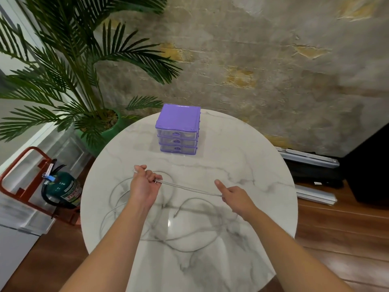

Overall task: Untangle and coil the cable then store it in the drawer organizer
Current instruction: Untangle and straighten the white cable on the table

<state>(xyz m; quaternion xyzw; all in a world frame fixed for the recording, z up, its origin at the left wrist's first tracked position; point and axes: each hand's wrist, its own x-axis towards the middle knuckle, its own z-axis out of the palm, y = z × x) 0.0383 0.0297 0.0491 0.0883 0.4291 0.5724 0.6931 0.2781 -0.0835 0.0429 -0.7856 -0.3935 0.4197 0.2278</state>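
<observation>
Round marble table (263,165), wood floor (336,239), mottled plaster wall (252,49), potted palm (63,70), green fire extinguisher (63,189).

You have two hands in view, your left hand (145,185) and your right hand (235,196), one grey cable (189,189), one purple drawer organizer (178,128) with three drawers, one round marble table (252,165), one potted palm (69,85) and one fire extinguisher (63,189).
</observation>
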